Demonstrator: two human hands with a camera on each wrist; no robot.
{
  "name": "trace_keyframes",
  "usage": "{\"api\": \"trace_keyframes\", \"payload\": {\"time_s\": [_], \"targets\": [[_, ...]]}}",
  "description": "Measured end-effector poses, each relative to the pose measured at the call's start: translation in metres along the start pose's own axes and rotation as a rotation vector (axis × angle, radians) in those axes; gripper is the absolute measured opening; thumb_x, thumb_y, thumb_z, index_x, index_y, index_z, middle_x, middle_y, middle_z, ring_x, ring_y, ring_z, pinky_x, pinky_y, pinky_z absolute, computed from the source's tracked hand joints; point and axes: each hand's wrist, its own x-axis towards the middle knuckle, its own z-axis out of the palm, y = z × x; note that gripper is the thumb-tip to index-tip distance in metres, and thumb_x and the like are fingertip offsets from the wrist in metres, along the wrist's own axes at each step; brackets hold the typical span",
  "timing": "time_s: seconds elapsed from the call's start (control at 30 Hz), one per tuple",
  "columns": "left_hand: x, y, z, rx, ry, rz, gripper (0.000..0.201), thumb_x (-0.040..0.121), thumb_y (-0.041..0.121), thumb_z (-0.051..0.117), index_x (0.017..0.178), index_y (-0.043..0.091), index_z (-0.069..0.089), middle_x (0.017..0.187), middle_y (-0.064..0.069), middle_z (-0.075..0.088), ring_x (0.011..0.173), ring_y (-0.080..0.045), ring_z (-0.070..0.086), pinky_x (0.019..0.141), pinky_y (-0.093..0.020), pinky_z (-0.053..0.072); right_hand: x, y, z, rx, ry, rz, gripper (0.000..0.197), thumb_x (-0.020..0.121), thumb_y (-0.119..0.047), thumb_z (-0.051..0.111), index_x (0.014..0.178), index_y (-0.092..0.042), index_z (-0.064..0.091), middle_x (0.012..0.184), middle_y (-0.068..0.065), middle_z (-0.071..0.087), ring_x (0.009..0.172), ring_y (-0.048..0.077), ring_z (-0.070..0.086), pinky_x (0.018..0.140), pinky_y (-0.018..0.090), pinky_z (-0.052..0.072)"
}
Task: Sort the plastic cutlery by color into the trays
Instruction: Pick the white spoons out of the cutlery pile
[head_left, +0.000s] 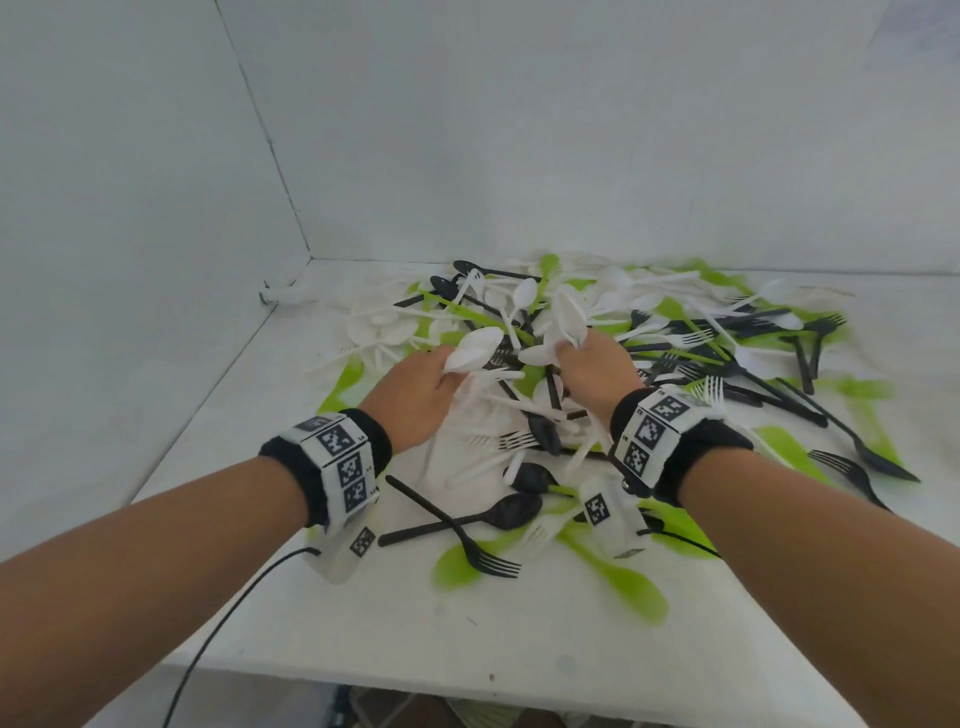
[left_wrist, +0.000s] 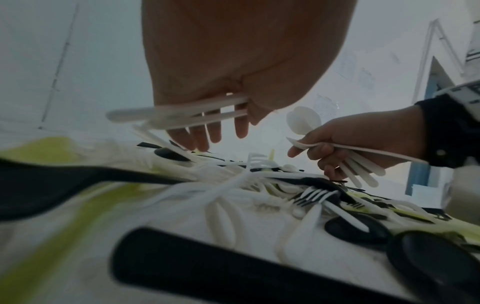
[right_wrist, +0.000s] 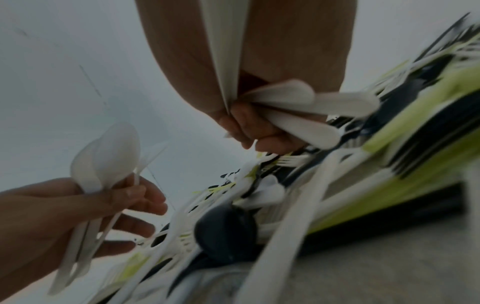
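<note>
A big heap of mixed white, black and green plastic cutlery (head_left: 613, 332) lies on the white table (head_left: 363, 623). My left hand (head_left: 439, 374) grips a bunch of white spoons (head_left: 478, 345) just above the heap's near left side. In the left wrist view their handles (left_wrist: 197, 112) cross the palm while the left hand's fingers (left_wrist: 200, 135) hang down toward the pile. My right hand (head_left: 574, 353) grips another bunch of white spoons (head_left: 569, 317), bowls fanned out (right_wrist: 298, 100) in the right wrist view. The hands are close together. No tray is in view.
White walls close the table at the left and back, meeting in a corner (head_left: 310, 257). Black forks and spoons (head_left: 467, 525) and green pieces (head_left: 623, 582) lie scattered near the front. A black cable (head_left: 223, 613) runs off the front edge. Bare table shows at front left.
</note>
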Motion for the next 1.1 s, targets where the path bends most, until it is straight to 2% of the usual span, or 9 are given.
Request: {"api": "trace_keyframes", "payload": {"time_s": [0.1,0.17,0.23,0.33,0.5,0.63,0.8,0.97,1.1], "targets": [[0.005,0.009,0.008,0.078,0.046,0.079,0.008,0.105,0.018,0.044,0.107,0.015,0.051,0.086,-0.005,0.057,0.075,-0.023,0.056,0.063,-0.036,0.040,-0.003,0.011,-0.010,-0.010,0.020,0.010,0.030,0.101,-0.032,0.046,0.110,-0.009,0.061,0.097,0.011,0.065,0.093,0.034,0.065,0.075,0.040,0.050],[0.004,0.020,0.013,0.075,-0.034,0.137,0.006,0.102,0.022,0.048,0.105,0.020,0.053,0.079,0.001,0.060,0.066,-0.016,0.055,0.057,-0.034,0.042,-0.004,0.019,-0.018,-0.022,0.032,0.022,0.027,0.101,-0.031,0.046,0.113,-0.011,0.060,0.100,0.009,0.065,0.093,0.031,0.062,0.076,0.035,0.044],[0.003,0.029,0.021,0.108,-0.119,0.222,0.011,0.098,0.027,0.052,0.101,0.019,0.060,0.081,0.002,0.063,0.068,-0.016,0.058,0.063,-0.038,0.050,-0.005,0.026,-0.025,-0.032,0.038,0.027,0.027,0.101,-0.030,0.046,0.115,-0.011,0.060,0.103,0.009,0.065,0.095,0.030,0.062,0.076,0.034,0.042],[0.007,0.036,0.037,0.112,-0.140,0.286,0.014,0.097,0.028,0.052,0.086,0.020,0.057,0.078,0.004,0.059,0.070,-0.017,0.056,0.066,-0.043,0.048,-0.005,0.033,-0.036,-0.039,0.054,0.045,0.028,0.102,-0.029,0.047,0.116,-0.009,0.061,0.105,0.010,0.065,0.094,0.030,0.062,0.074,0.033,0.041],[0.042,0.051,0.056,0.312,-0.111,0.201,0.024,0.104,0.031,0.044,0.107,0.015,0.061,0.096,-0.001,0.054,0.086,-0.023,0.053,0.074,-0.036,0.044,-0.008,0.047,-0.057,-0.034,0.106,0.063,0.027,0.101,-0.026,0.046,0.117,-0.009,0.060,0.104,0.010,0.066,0.095,0.030,0.063,0.080,0.038,0.050],[0.072,0.062,0.066,0.431,-0.231,0.093,0.019,0.101,0.033,0.048,0.098,0.017,0.056,0.108,-0.007,0.065,0.096,-0.029,0.061,0.083,-0.039,0.051,-0.010,0.059,-0.068,-0.004,0.112,0.090,0.023,0.100,-0.026,0.047,0.113,-0.011,0.059,0.100,0.009,0.065,0.094,0.030,0.064,0.076,0.035,0.046],[0.077,0.076,0.078,0.493,-0.228,0.017,0.024,0.099,0.037,0.054,0.105,0.013,0.056,0.105,-0.007,0.060,0.101,-0.030,0.062,0.075,-0.034,0.043,-0.016,0.066,-0.072,0.006,0.080,0.086,0.023,0.099,-0.028,0.049,0.113,-0.013,0.060,0.099,0.011,0.067,0.095,0.033,0.066,0.088,0.048,0.055],[0.082,0.075,0.077,0.332,-0.205,-0.059,0.022,0.099,0.029,0.054,0.108,0.010,0.058,0.108,-0.010,0.064,0.099,-0.031,0.061,0.079,-0.037,0.048,-0.014,0.071,-0.076,-0.010,0.071,0.061,0.025,0.100,-0.031,0.049,0.115,-0.013,0.059,0.103,0.011,0.067,0.098,0.032,0.065,0.086,0.041,0.051],[0.078,0.081,0.063,0.085,-0.050,-0.069,0.018,0.104,0.026,0.045,0.104,0.008,0.048,0.090,-0.010,0.060,0.079,-0.028,0.057,0.066,-0.036,0.040,-0.008,0.071,-0.084,0.052,0.125,0.086,0.031,0.102,-0.035,0.045,0.120,-0.010,0.053,0.108,0.011,0.064,0.098,0.032,0.063,0.090,0.047,0.053]]}}
